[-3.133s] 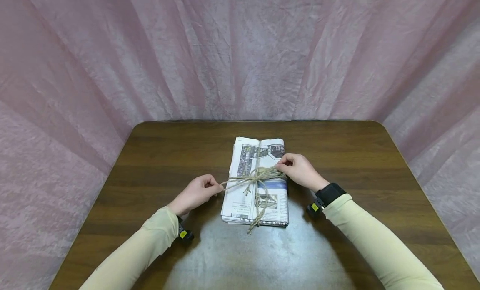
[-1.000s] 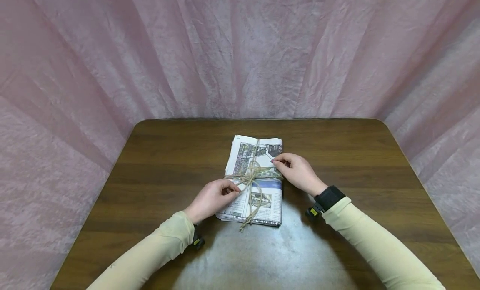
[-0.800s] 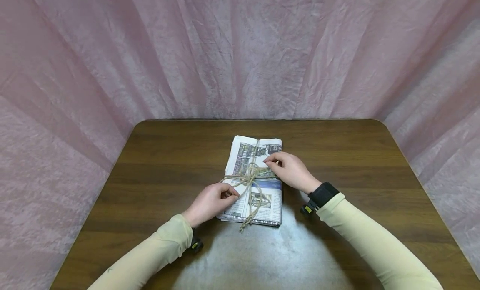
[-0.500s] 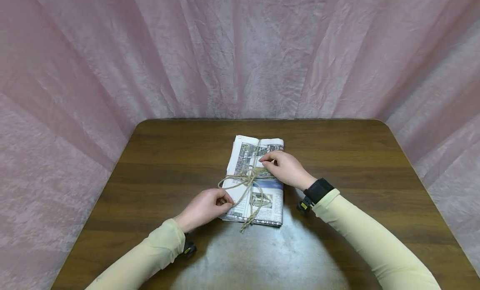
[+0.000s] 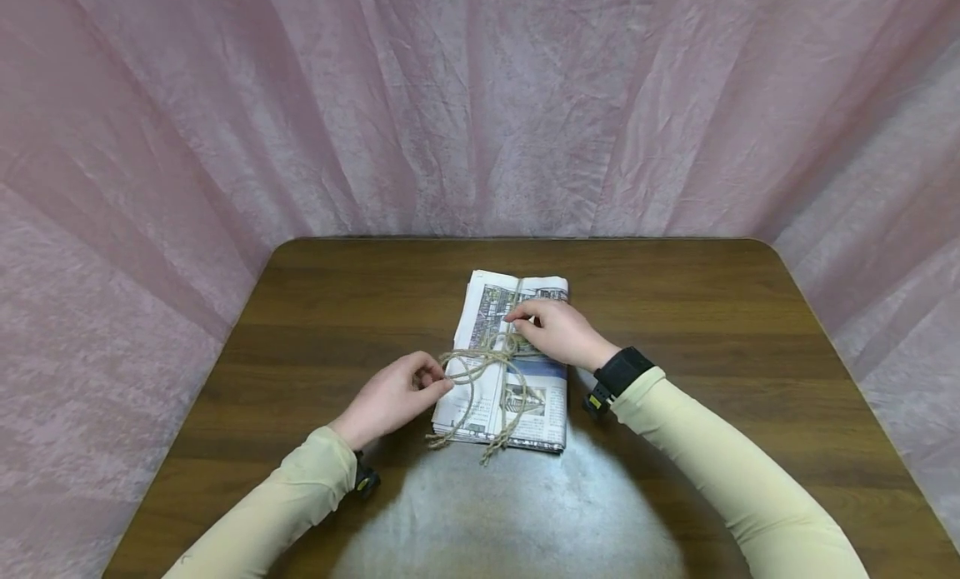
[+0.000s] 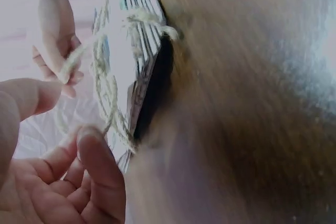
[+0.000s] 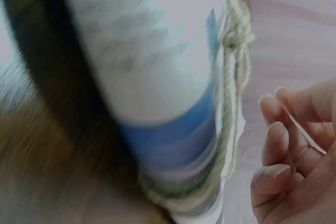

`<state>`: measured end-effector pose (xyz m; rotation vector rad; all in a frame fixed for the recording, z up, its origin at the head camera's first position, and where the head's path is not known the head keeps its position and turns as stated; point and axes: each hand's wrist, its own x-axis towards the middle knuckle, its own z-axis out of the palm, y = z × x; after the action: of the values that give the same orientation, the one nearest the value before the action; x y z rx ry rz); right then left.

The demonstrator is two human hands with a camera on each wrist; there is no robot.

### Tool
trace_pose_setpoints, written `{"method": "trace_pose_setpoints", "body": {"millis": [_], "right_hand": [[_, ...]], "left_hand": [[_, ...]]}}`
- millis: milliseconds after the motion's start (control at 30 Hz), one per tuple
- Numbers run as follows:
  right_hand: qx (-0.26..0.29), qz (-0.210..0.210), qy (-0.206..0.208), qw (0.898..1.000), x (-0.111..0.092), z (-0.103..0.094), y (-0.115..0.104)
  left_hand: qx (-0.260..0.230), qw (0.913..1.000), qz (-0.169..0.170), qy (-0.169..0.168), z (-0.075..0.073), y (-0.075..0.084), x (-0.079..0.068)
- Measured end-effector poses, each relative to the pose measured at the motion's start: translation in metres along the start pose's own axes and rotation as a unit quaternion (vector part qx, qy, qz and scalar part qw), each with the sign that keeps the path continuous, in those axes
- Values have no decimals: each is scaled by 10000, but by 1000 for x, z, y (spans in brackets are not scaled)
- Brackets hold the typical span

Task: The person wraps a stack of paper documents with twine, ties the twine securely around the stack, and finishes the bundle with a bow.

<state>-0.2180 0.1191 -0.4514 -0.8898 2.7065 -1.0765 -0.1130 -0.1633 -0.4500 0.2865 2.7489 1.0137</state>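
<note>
A bundle of folded newspapers (image 5: 551, 416) lies on the table, bound lengthwise and crosswise with jute twine (image 5: 491, 356). The twine meets in a knot with loops on top, and its frayed ends trail over the front edge. My left hand (image 5: 390, 397) is at the bundle's left edge, thumb and index finger apart, right by a twine loop. In the left wrist view, a twine loop (image 6: 107, 90) runs close past its fingertips. Over the upper right of the papers hovers my right hand (image 5: 561, 333), fingers loosely bent. The right wrist view shows its fingertips beside the knot (image 7: 237, 38), holding nothing.
The brown wood table (image 5: 337, 296) has rounded far corners, and a glare patch lies near its front. Pink curtains (image 5: 480, 104) hang close behind and beside it. A dark band (image 5: 624, 371) circles the right wrist.
My left hand first pulled twine leftward, then drew a strand toward the front left; that end now hangs loose over the front edge. My right hand left the right side and slid left over the papers.
</note>
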Motion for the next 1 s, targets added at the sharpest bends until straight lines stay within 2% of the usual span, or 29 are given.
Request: {"method": "trace_pose_setpoints", "body": {"millis": [100,367,567,700,800,1000], "right_hand": [[-129,-44,85,9999,2,1,-2],[-131,28,211,9997,-5,2,-7],[-53,-41,-161,9998,-10,10,-18],[-118,313,163,9993,-8,10,-15],[-229,616,285,9974,-6,10,-9],[-476,855,-40,9952,-1,14,-2]], "left_hand": [[-94,9996,-147,207,0,1,3],[64,9979,-149,632,-8,2,13],[288,9986,-45,433,-12,3,21],[380,9984,176,389,-10,10,31],[244,9988,265,341,-10,19,39],[-198,9993,322,-21,-6,36,57]]}}
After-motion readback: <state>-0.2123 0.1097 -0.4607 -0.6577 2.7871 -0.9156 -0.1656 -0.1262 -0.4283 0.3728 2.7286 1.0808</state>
